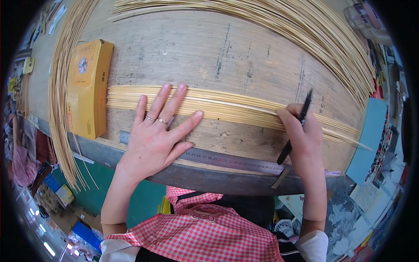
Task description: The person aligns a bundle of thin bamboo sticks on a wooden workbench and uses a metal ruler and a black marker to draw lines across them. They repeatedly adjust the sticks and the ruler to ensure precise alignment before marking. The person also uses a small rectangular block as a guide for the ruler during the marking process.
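A row of thin pale bamboo strips (235, 114) lies side by side across the wooden table (183, 48). Their left ends meet a yellow box (91, 89). My left hand (150, 135) rests over the strips with its fingers spread, pressing on them; two rings show on it. In my right hand (305, 142), a black pen (307, 107) slants across the curled fingers. The thumb and forefinger of that hand touch the strips towards their right end, and seem to pinch one lighter strip. A steel ruler (231, 161) lies along the near edge, partly under my left hand.
Long bundles of strips lie at the left (63, 83) and across the far side (279, 22). A blue-green block (369, 139) stands at the table's right end. The dark near edge (235, 182) curves in front of my checked apron (205, 236). A clear jar (362, 16) is at the far right.
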A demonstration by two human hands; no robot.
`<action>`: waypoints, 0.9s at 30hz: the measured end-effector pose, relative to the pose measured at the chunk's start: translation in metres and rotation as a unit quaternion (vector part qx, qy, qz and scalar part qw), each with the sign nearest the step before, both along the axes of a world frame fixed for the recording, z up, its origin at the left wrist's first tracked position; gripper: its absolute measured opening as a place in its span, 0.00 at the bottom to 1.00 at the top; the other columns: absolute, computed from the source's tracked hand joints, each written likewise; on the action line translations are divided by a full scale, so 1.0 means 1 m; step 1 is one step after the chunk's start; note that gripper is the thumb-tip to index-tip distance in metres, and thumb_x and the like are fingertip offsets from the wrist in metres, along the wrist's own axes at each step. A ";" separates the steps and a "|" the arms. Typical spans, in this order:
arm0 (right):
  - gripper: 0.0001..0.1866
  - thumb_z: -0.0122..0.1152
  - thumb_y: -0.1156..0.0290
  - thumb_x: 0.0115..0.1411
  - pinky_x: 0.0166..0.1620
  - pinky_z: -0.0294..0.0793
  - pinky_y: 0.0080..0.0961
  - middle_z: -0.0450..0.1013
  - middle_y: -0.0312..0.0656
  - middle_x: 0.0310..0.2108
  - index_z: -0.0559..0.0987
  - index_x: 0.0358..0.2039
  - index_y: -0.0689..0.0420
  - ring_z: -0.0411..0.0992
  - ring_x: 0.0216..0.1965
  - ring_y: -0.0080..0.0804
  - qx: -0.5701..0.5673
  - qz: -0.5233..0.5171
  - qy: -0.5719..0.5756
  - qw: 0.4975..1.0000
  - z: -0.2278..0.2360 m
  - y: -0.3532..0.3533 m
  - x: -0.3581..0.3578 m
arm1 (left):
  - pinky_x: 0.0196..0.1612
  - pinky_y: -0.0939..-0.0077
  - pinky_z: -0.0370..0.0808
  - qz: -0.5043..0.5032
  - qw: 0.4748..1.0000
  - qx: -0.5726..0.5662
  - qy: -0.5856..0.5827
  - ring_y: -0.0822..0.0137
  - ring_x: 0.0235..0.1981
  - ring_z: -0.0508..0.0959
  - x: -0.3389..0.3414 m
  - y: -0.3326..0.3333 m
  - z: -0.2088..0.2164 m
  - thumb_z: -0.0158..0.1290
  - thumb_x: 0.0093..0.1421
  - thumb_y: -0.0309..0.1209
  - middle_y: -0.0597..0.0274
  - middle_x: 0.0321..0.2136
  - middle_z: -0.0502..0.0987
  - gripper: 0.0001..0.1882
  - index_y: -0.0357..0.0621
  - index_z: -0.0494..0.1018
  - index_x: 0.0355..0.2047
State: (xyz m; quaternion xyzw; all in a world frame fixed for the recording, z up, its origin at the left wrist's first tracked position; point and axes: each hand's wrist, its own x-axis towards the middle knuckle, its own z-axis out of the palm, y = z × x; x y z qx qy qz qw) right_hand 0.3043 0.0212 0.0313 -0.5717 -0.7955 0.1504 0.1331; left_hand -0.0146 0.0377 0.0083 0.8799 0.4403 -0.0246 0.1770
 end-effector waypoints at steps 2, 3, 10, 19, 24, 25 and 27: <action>0.16 0.60 0.80 0.54 0.41 0.73 0.36 0.71 0.46 0.38 0.78 0.45 0.61 0.73 0.40 0.45 0.000 -0.003 0.038 0.999 -0.001 -0.003 0.002 | 0.72 0.37 0.44 -0.003 1.000 0.004 0.002 0.46 0.75 0.48 0.000 0.001 0.000 0.60 0.55 0.48 0.52 0.75 0.49 0.35 0.67 0.70 0.65; 0.16 0.61 0.81 0.53 0.41 0.73 0.35 0.71 0.46 0.38 0.78 0.44 0.61 0.73 0.40 0.44 0.003 -0.007 0.049 0.999 -0.002 -0.002 0.002 | 0.72 0.37 0.44 -0.006 1.000 0.006 0.003 0.46 0.75 0.48 0.001 0.001 0.000 0.60 0.55 0.48 0.52 0.75 0.49 0.35 0.67 0.70 0.65; 0.16 0.62 0.82 0.49 0.40 0.74 0.34 0.70 0.47 0.38 0.77 0.40 0.64 0.73 0.40 0.43 0.043 0.004 0.055 0.998 -0.008 0.000 0.001 | 0.72 0.36 0.44 -0.004 1.000 0.003 -0.004 0.46 0.75 0.48 0.000 0.000 -0.002 0.60 0.56 0.49 0.52 0.75 0.50 0.34 0.67 0.70 0.65; 0.13 0.64 0.82 0.50 0.39 0.73 0.32 0.71 0.47 0.38 0.78 0.39 0.64 0.73 0.39 0.42 0.031 -0.009 0.082 0.996 -0.012 -0.004 0.001 | 0.71 0.34 0.45 -0.005 1.000 0.006 -0.001 0.46 0.75 0.48 0.000 0.000 -0.003 0.60 0.55 0.49 0.52 0.75 0.50 0.35 0.68 0.70 0.65; 0.15 0.65 0.82 0.50 0.39 0.74 0.34 0.72 0.47 0.37 0.79 0.40 0.63 0.73 0.39 0.43 0.062 0.010 0.060 0.996 -0.011 -0.002 0.002 | 0.71 0.34 0.45 -0.006 1.000 0.004 0.006 0.46 0.76 0.47 0.002 0.001 -0.001 0.61 0.55 0.49 0.52 0.75 0.49 0.35 0.67 0.70 0.65; 0.15 0.65 0.82 0.50 0.40 0.75 0.35 0.73 0.47 0.38 0.80 0.41 0.62 0.74 0.40 0.43 0.074 0.019 0.042 0.996 -0.010 0.000 0.002 | 0.71 0.34 0.45 -0.004 1.000 0.003 0.007 0.46 0.76 0.47 0.001 0.000 -0.002 0.61 0.54 0.49 0.52 0.75 0.49 0.35 0.67 0.70 0.64; 0.17 0.64 0.81 0.51 0.45 0.76 0.38 0.74 0.48 0.43 0.81 0.44 0.60 0.74 0.45 0.46 0.081 0.024 0.028 0.996 -0.010 -0.001 0.000 | 0.71 0.34 0.45 -0.001 1.000 0.002 0.010 0.46 0.76 0.47 0.000 -0.001 -0.002 0.61 0.54 0.49 0.53 0.75 0.49 0.35 0.66 0.70 0.64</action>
